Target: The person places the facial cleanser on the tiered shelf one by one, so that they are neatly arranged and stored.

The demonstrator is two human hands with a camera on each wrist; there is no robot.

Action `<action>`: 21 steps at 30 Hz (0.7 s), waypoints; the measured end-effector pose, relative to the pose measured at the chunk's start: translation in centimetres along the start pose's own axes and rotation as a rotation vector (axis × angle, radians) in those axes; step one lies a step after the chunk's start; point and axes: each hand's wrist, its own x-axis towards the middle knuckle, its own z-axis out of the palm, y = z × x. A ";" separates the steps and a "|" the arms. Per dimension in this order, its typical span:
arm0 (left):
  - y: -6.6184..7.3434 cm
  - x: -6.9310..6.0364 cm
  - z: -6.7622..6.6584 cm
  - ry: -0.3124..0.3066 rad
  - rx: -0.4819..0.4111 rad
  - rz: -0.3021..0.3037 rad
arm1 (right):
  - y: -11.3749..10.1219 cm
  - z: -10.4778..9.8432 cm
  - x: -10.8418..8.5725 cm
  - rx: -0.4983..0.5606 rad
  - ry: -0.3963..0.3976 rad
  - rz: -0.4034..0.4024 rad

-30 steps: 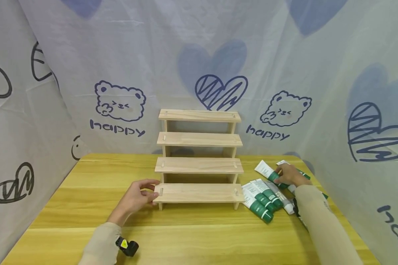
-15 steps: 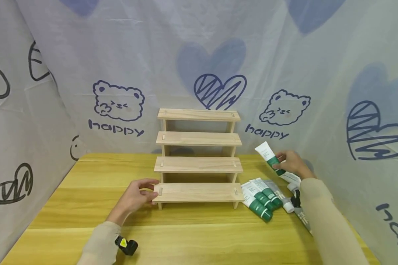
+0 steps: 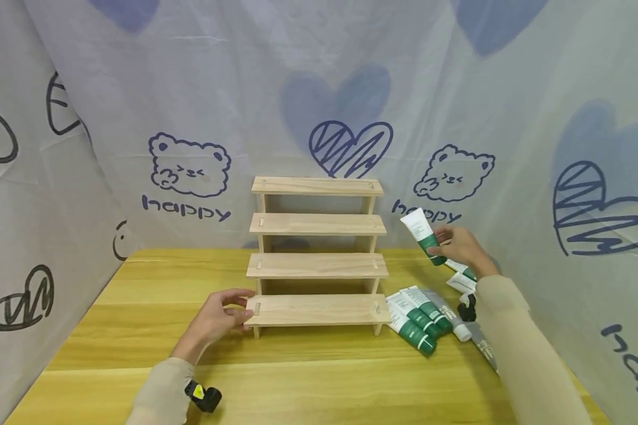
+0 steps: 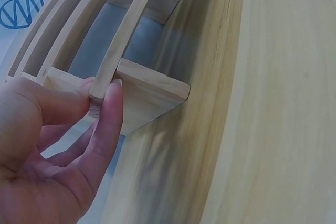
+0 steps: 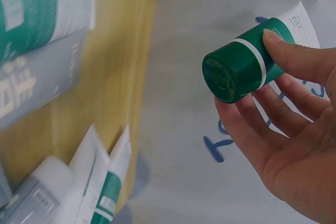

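A wooden four-step display rack stands on the table, its shelves bare. My left hand pinches the left end of the lowest shelf between thumb and fingers. My right hand holds a white and green squeeze tube above the table, right of the rack. In the right wrist view its green cap points toward the camera, with the thumb on the green part and fingers beneath. Several white and green tubes lie beside the rack's lower right corner.
A grey tube with a white cap lies beside the green ones. More tubes lie under and behind my right forearm, partly hidden. Printed cloth hangs behind the wooden table and along its sides.
My right hand has lifted the white and green tube from the pile, up and slightly left, and the tube stands more upright. My left hand has stayed on the lowest shelf.
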 end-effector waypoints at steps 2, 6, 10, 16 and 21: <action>0.0 0.0 0.0 0.001 -0.005 -0.001 | -0.6 0.0 0.2 -0.005 0.022 -0.027; -0.1 0.1 0.0 0.001 -0.014 -0.006 | -2.0 -0.1 0.4 -0.017 0.058 -0.048; -0.1 0.2 0.0 0.005 -0.009 -0.016 | -3.4 0.0 0.6 -0.009 0.069 -0.004; -0.1 0.2 0.0 0.012 0.008 -0.021 | -5.4 -0.2 0.8 0.021 0.079 0.020; -0.2 0.1 0.0 0.010 0.002 -0.020 | -7.0 -0.3 1.0 0.026 0.102 0.004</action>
